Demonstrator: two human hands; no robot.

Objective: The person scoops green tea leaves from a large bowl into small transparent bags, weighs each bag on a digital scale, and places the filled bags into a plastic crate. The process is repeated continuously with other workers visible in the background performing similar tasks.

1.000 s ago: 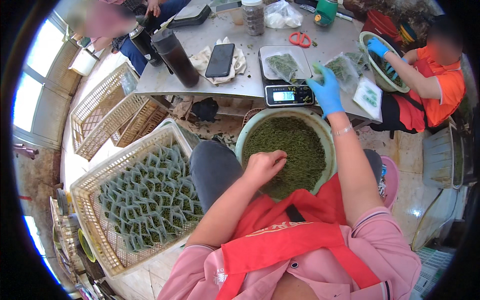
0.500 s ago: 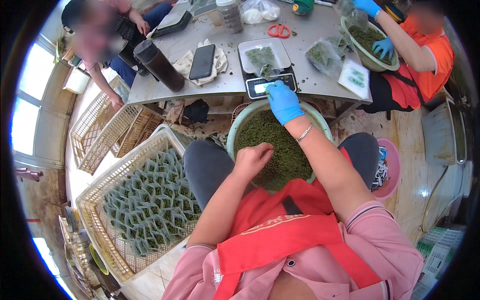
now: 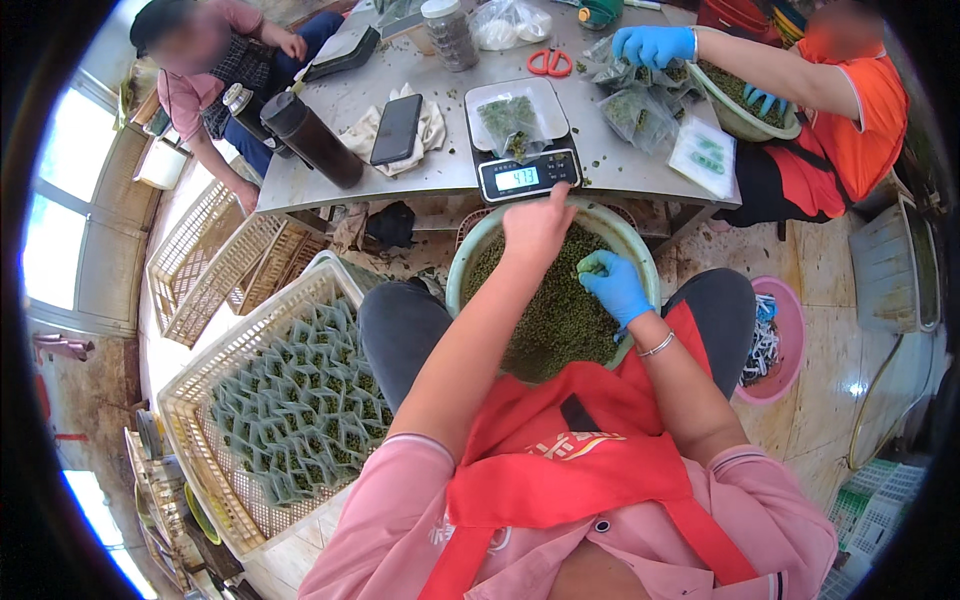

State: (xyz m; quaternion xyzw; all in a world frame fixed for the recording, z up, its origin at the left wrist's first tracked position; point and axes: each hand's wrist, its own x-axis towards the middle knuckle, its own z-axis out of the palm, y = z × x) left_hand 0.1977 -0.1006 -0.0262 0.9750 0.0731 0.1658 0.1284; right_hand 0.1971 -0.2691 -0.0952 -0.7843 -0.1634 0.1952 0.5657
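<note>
My bare left hand reaches over the tub with its index finger stretched to the front edge of a digital scale; it holds nothing visible. On the scale's white tray lies a clear bag of green peppercorns. My right hand, in a blue glove, is closed with a small bunch of green peppercorns at its fingertips. It hovers above the right side of a pale green tub, which holds loose green peppercorns between my knees.
Left of me stands a cream crate packed with filled bags. The metal table bears a phone, dark tumbler, red scissors and bags. Two people sit beyond. A pink basin is at right.
My right hand has drawn back from the scale to above the tub. My left hand has moved up from the tub to the scale's edge. The gloved co-worker's hand has moved over the bags.
</note>
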